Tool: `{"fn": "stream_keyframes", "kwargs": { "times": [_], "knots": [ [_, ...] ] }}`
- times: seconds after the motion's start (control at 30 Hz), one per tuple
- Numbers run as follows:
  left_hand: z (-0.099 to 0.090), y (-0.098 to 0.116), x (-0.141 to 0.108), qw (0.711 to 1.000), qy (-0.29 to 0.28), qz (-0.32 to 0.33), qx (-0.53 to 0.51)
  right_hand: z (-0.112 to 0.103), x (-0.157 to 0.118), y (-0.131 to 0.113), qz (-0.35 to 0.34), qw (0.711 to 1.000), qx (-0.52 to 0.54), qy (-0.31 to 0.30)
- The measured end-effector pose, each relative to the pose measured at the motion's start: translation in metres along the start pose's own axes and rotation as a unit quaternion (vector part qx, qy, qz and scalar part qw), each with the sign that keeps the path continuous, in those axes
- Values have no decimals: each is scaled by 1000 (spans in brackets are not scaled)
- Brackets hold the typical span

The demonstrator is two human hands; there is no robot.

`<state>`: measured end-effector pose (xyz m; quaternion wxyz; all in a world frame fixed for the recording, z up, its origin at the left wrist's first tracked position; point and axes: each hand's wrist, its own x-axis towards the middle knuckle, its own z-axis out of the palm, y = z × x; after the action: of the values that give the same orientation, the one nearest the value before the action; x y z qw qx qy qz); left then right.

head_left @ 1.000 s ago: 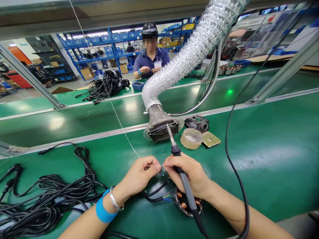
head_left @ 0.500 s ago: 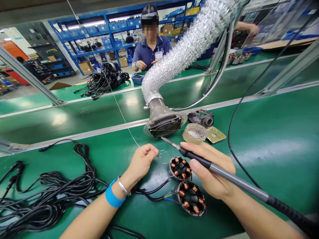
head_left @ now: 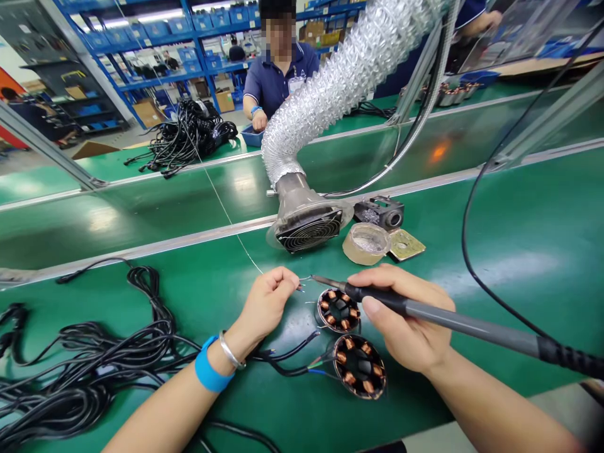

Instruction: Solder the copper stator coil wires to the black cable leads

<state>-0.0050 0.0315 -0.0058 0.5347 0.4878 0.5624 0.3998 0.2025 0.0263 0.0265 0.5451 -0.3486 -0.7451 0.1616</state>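
Observation:
My left hand (head_left: 268,302) pinches a thin solder wire (head_left: 240,240) and the end of a dark cable whose bared tips poke out past the fingers. In my right hand (head_left: 410,314) is a grey soldering iron (head_left: 462,318), its tip pointing left and meeting or nearly meeting the solder wire's end. Below the tip lies a round stator with copper coils (head_left: 338,311). A second stator (head_left: 359,367) is nearer me, with blue, green and red wires running to a black cable (head_left: 290,371).
A fume extractor (head_left: 309,229) on a silver duct (head_left: 330,94) hangs ahead. Right of it are a tape-like ring (head_left: 365,244), a yellow sponge (head_left: 406,244) and a black holder (head_left: 380,212). Black cables (head_left: 85,358) pile left. A person (head_left: 280,75) works across the bench.
The soldering iron's tip has come down from near the extractor to the wire end by my left hand. The view has shifted slightly. The person's hand opposite has lowered to a blue tray.

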Motion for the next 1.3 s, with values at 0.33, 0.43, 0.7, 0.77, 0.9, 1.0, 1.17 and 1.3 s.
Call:
{"fn": "stream_keyframes", "kwargs": {
  "times": [0.33,0.43,0.7,0.77,0.9,1.0,1.17,1.3],
  "knots": [
    [0,1,0,1000,-6,14,8,3,-1,2,-7,1000,4,-14],
    [0,2,0,1000,-4,19,9,3,-2,1,-7,1000,7,-20],
    [1,0,0,999,-8,32,23,7,0,-7,-48,998,20,-45],
    [1,-1,0,999,-9,34,25,8,-1,-7,-65,997,18,-49],
    [0,-2,1,999,-15,35,24,11,-3,-8,-97,994,9,-49],
    [-1,-2,1,999,-17,35,28,12,-4,-9,-103,993,3,-52],
    [1,-2,1,999,-16,36,36,10,-5,-11,-90,995,13,-34],
    [0,-2,0,999,-14,31,38,8,-4,-11,-83,996,31,-23]
  ]
}}
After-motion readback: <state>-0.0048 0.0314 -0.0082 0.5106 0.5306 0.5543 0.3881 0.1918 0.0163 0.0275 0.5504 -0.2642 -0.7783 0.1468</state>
